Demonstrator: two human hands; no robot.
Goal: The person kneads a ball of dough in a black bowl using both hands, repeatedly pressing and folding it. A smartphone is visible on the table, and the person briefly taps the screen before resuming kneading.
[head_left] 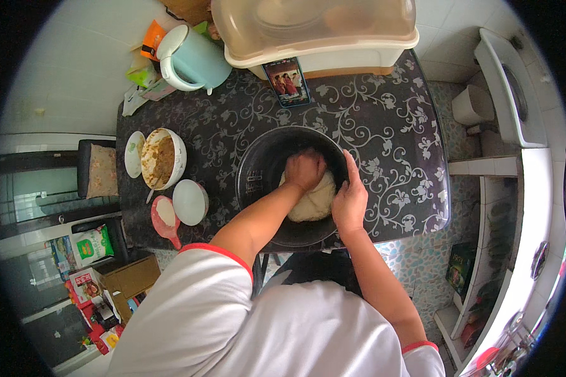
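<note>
A dark round pot [251, 217] stands near the table's front edge with a lump of pale dough [313, 204] in it. My left hand [305, 169] reaches down inside, curled into a fist and pressed on the top of the dough; its fingertips are hidden. At the pot's right side my right hand [351, 200] grips the rim, its fingers stretched along the outer wall and its thumb on the inner side.
Left of the pot are a bowl of brown filling [162, 160], a small dish [134, 154], a white bowl [190, 202] and a pink scoop [165, 212] with white powder. Behind stand a light-blue kettle [198, 60], a phone [287, 81] and a lidded storage box [321, 60].
</note>
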